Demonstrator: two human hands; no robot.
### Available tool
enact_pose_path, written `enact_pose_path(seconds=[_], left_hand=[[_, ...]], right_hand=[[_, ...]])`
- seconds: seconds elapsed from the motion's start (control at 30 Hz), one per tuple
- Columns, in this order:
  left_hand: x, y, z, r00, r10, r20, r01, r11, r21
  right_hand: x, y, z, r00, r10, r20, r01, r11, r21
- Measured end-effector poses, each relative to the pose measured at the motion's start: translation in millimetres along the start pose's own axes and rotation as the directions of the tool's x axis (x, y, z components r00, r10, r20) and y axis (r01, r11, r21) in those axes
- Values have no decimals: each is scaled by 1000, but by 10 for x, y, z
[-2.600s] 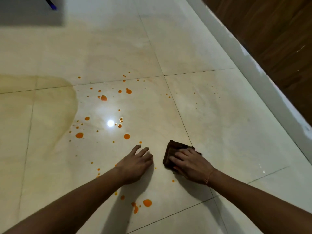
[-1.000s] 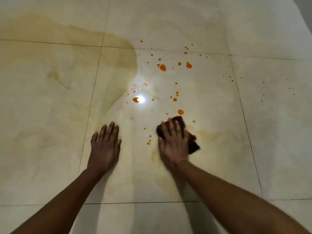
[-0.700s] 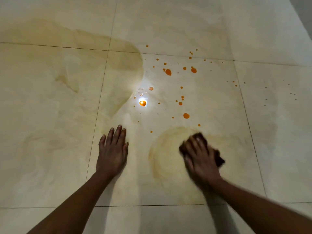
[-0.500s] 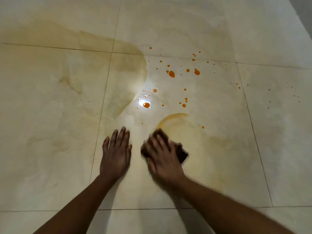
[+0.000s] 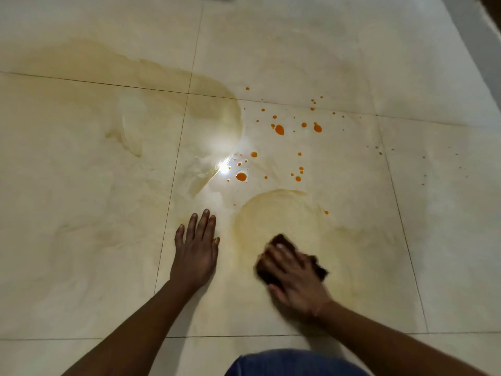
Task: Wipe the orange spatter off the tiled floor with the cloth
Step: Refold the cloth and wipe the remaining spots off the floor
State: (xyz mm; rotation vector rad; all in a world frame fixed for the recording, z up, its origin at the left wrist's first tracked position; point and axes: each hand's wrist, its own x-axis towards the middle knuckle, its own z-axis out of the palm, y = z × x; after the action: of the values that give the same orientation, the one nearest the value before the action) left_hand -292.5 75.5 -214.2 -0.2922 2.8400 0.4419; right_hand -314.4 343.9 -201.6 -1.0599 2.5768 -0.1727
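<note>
Cloth (image 5: 281,240), dark brown and bunched, pressed to the floor (image 5: 81,213) under the right hand (image 5: 295,278), low on the big central tile. Fingers (image 5: 279,256) spread fairly flat over the top of it, pushing down rather than clenched. All blurred, so any thumb hold on the edge impossible to tell. Dark corners of cloth poking out beyond the fingertips and at the right side of the hand.

Left hand (image 5: 196,253) just beside, apart from the cloth, palm down on the same tile, fingers straight and relaxed, grasping nothing.

Spatter (image 5: 279,129) farther out on that tile: orange drops, large and small, scattered beyond both hands, well apart from the cloth. Fine specks (image 5: 380,153) reaching to the grout line on the right and past it. One lone drop (image 5: 326,212) at the rim of a pale yellowish smear (image 5: 271,213), ring-shaped, between cloth and spatter. Bright glare (image 5: 224,167) beside the nearest big drops. Broad dull stain (image 5: 211,104) spreading up and left over neighbouring tiles. Blue fabric (image 5: 292,362) at the bottom edge, between the forearms.
</note>
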Motion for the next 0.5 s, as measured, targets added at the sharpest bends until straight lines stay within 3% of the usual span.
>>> enact_pose_path(seconds=[0.1, 0.2, 0.27, 0.37, 0.43, 0.5], left_hand=[[55, 67, -98, 999, 40, 24, -40, 999, -5], [366, 153, -165, 992, 123, -10, -123, 992, 19], [618, 203, -186, 996, 84, -7, -84, 996, -13], [732, 234, -178, 998, 42, 50, -42, 999, -3], [723, 248, -203, 994, 51, 93, -52, 999, 15], [720, 244, -233, 990, 53, 129, -57, 998, 21]], right_hand=[[218, 612, -275, 966, 259, 4, -259, 965, -34], [1001, 590, -436, 908, 414, -68, -413, 910, 31], [1182, 362, -341, 942, 316, -109, -310, 948, 71], [481, 284, -95, 999, 2, -39, -1, 1000, 28], [137, 766, -197, 997, 50, -57, -48, 998, 34], [349, 1234, -398, 945, 313, -98, -308, 950, 57]])
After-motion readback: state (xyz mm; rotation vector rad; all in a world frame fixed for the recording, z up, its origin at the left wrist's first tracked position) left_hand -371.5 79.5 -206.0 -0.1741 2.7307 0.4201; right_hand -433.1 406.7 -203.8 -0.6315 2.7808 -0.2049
